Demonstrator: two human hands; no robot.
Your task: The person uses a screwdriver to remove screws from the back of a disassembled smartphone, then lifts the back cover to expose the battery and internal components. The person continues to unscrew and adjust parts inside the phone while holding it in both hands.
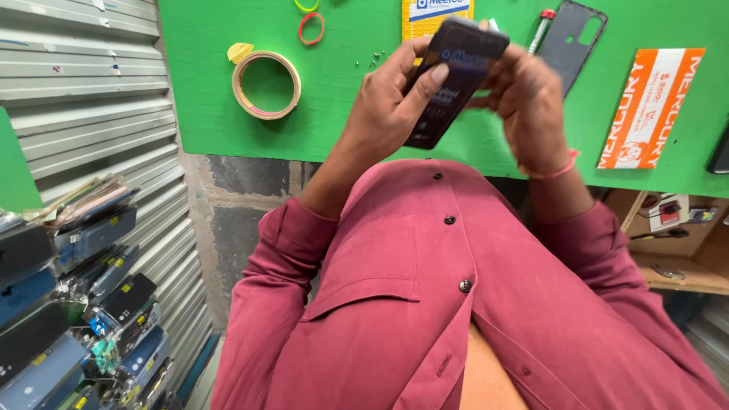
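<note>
Above the green surface (228,114), a dark phone (456,80) is held in both hands, tilted, its upper end toward the far edge. The left hand (391,102) wraps the phone's left side, its grip clamped on it: thumb (429,83) pressed flat on the face, other fingers hidden behind. The right hand (528,99) meets the phone's right edge near the top; its grip is curled against the phone, but motion blur hides whether the fingers actually pinch it. A pink band (558,171) circles the right wrist. Both forearms emerge from a maroon shirt (425,304) with dark buttons.

On the surface, a tape roll (266,85) lies flat, well left of the hands, a yellow scrap (240,52) touching its upper rim. A red rubber band (311,28) lies beyond it. Behind the hands are a yellow packet (425,19), a red-capped pen (541,29) and a dark phone back cover (573,38). An orange card (649,106) lies to the right. Stacked boxed cases (83,304) stand at lower left, beside a grey shutter (83,91).
</note>
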